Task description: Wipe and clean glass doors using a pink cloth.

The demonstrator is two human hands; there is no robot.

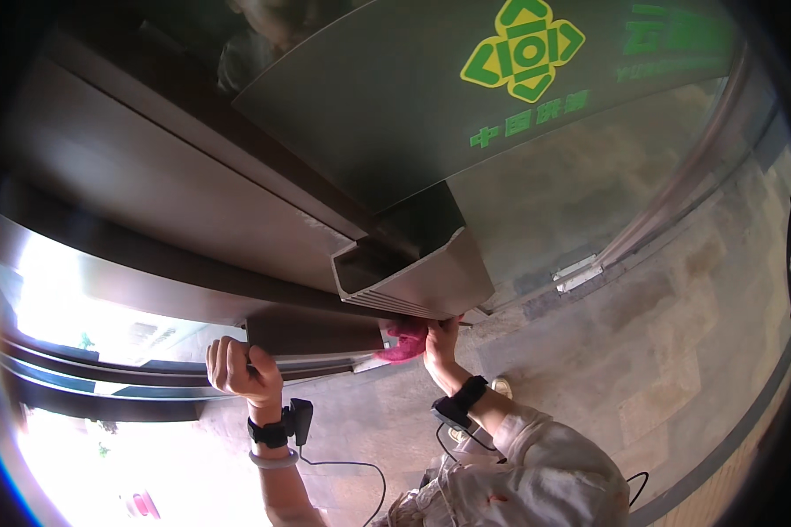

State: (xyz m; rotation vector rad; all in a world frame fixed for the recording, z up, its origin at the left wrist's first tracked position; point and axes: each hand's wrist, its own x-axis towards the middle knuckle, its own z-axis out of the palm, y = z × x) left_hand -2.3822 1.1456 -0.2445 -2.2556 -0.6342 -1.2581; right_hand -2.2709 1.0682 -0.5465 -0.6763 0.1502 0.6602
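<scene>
My right hand (440, 342) grips a magenta cloth (405, 341), pressing it near the lower edge of a dark brown metal door frame. Just above that hand is a large box-shaped metal door handle (428, 263) with an open end and a ribbed side. My left hand (242, 372) is curled into a fist at the end of a brown metal panel (316, 329). Whether its fingers grip the panel's edge is hidden. Each wrist wears a black strap with a small device and a cable.
A glass door pane (369, 125) bearing a green and yellow logo and writing reflects a person. Paving (659, 369) lies below, with a white metal fitting (577, 273) at the glass's lower edge. Bright daylight comes from the left. My shoe (501, 387) shows below my right arm.
</scene>
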